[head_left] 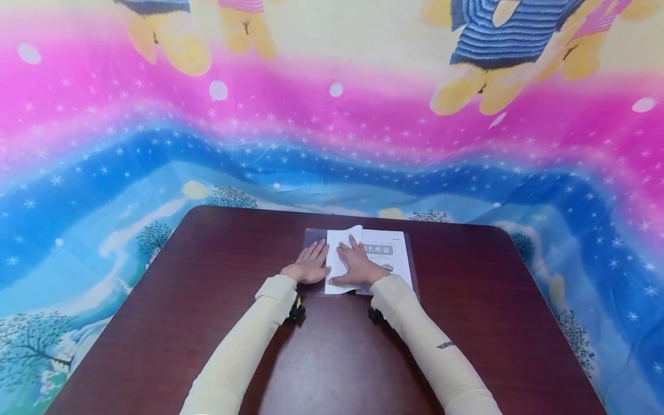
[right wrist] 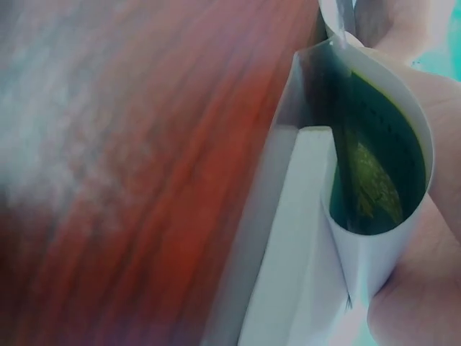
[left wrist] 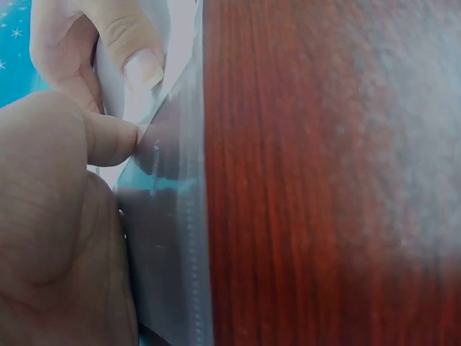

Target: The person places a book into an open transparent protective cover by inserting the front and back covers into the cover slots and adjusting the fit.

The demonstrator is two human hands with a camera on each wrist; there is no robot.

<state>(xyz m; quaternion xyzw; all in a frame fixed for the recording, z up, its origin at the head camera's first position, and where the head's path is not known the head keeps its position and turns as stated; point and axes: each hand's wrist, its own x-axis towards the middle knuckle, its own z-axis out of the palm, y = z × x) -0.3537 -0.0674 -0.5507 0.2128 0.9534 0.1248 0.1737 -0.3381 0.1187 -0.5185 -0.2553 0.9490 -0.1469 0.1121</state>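
Observation:
On the table lies a thick book (head_left: 402,253) with a printed title page facing up, on a clear plastic cover (head_left: 313,235) that extends past its left and right sides. A white cover flap (head_left: 339,235) is turned over toward the left. My right hand (head_left: 359,266) rests on this flap with its fingers spread. Just left of it, my left hand (head_left: 308,266) lies flat with straight fingers on the plastic at the flap's edge. Up close, the left thumb touches the clear plastic (left wrist: 162,259). In the right wrist view, the flap curls beside the page block (right wrist: 288,245), showing a green printed side (right wrist: 382,166).
The dark red-brown table (head_left: 233,253) extends around the book on all sides. Behind it and at both sides hangs a colourful printed cloth (head_left: 332,127). Black wrist straps (head_left: 297,310) sit below both hands.

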